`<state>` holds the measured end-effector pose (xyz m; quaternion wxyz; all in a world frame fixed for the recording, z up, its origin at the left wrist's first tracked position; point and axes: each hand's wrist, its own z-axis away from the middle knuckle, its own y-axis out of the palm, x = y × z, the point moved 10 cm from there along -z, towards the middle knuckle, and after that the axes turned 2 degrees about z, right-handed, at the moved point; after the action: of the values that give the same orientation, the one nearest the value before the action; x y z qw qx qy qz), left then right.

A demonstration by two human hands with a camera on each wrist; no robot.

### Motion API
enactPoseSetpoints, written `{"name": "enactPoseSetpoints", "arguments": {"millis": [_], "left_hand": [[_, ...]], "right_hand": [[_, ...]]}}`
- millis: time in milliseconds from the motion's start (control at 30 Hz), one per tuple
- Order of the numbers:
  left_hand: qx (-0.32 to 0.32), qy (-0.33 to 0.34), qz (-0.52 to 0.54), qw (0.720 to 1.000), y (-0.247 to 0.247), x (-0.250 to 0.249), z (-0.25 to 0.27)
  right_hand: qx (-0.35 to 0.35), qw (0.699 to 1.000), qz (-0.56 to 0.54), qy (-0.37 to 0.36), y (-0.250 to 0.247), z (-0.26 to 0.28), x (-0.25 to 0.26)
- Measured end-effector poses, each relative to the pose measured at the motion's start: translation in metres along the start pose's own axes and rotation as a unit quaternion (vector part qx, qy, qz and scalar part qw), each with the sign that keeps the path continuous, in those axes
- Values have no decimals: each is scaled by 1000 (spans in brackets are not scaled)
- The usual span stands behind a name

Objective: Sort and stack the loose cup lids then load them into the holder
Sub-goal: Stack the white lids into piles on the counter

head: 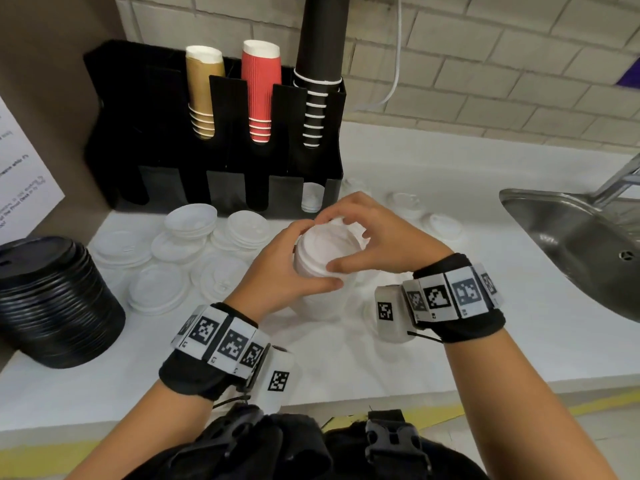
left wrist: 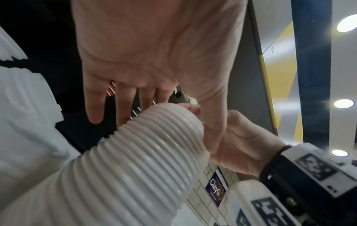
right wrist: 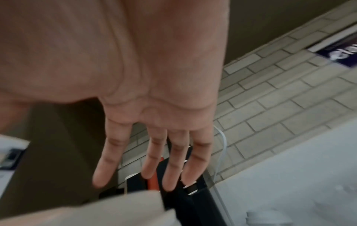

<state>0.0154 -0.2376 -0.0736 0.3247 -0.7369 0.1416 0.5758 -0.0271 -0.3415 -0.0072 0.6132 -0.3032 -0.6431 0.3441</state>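
At 12 o'clock of your chest, both hands, left hand (head: 277, 268) & right hand (head: 374, 233), clamp the white lid stack (head: 323, 268); uneven squeeze could buckle it, spilling lids.

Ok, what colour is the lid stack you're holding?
White; the lid stack shows best in the left wrist view.

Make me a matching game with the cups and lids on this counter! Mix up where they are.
Things:
1. tall stack of white plastic lids
2. stack of black plastic lids
3. red ribbed paper cups
4. loose white plastic lids

Places:
A. in the black holder
B. held between both hands
C. spread on the white counter, in front of the holder
D. at the counter's left edge

Pairs: 1-B, 2-D, 3-A, 4-C
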Motion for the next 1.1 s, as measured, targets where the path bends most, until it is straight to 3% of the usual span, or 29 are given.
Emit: {"name": "enactPoseSetpoints", "arguments": {"millis": [67,200,300,400,467,567,700,833,933,1100], "left_hand": [[8,7,-12,1000,0,-2,-3],[27,4,-34,999,-1,-4,-7],[35,1,-31,999,-2,-5,-10],[42,-7,-32,999,-1,-4,-11],[40,-9,-38,998,-1,-4,-12],[38,-8,-44,998,0,-4,-13],[32,-9,-41,999,-1,-4,-12],[24,-15,-44,999,-1,-4,-10],[18,-17,-41,999,-2,-4,-7],[11,-28,-30,999,-2,-2,-6]], "right_hand": [[-57,996,-62,30,-18,2,-17],[-185,943,-155,231,-65,6,-108],[-153,924,-72,343,-87,8,-169],[-100,910,75,395,-105,-1,-220],[-30,887,167,429,-105,-4,-248],[42,866,224,445,-98,-5,-280],[70,860,196,466,-86,-1,-309],[83,863,246,434,-80,-7,-312],[88,879,259,390,-82,-14,-293],[46,935,209,281,-88,-41,-222]]}}
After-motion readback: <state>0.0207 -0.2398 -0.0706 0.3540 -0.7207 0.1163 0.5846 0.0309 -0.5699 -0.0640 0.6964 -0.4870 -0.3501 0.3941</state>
